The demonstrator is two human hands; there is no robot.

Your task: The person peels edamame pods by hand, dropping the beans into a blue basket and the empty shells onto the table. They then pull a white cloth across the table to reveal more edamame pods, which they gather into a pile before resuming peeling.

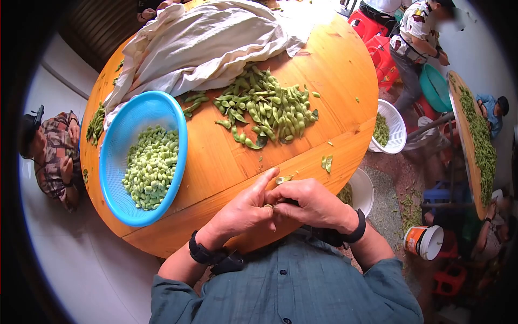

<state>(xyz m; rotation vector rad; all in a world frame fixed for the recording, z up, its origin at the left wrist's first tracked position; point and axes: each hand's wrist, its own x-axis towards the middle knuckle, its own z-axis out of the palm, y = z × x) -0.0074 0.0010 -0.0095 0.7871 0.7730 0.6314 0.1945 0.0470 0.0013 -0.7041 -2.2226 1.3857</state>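
My left hand [243,210] and my right hand [313,202] meet at the table's near edge. Their fingers are closed together round a small edamame pod [268,206], mostly hidden by the fingertips. Just beyond the fingers lies an opened pod [284,179], with split pod pieces [326,163] to its right. A heap of green edamame pods [275,110] sits mid-table. Left of my hands, a blue plastic colander [115,156] is tilted towards me and holds shelled green beans [151,170].
A crumpled pale cloth [210,46] covers the far side of the round wooden table [340,97]. White baskets [396,129] and a bucket [431,243] stand on the floor at right. A person [56,156] sits at left; others work around another pod-covered table [477,146].
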